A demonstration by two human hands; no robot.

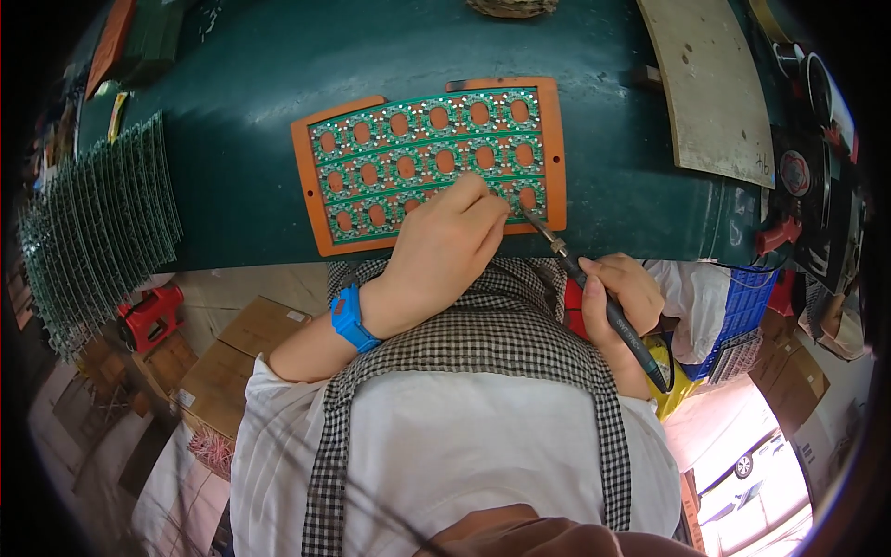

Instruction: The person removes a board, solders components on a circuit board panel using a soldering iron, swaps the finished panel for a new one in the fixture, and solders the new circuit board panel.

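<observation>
A panel of green circuit boards (pixel 425 141) with oval openings lies in an orange tray (pixel 556 190) at the front of the table. My left hand (pixel 444 239) rests over the panel's lower edge, its fingers pinched together; whatever is between them is hidden. In my right hand (pixel 626 290), just off the table's front edge, is a soldering iron (pixel 635 345) gripped like a pen. Its metal tip slants up and left to the lower right boards, close to my left fingertips. Whether the tip touches the board I cannot tell.
Many green circuit panels (pixel 102 218) stand upright in a row at the left. A beige board (pixel 710 93) lies at the far right, with a red-handled tool (pixel 778 237) near it. Below the table are cardboard boxes (pixel 227 371) and a blue crate (pixel 745 299).
</observation>
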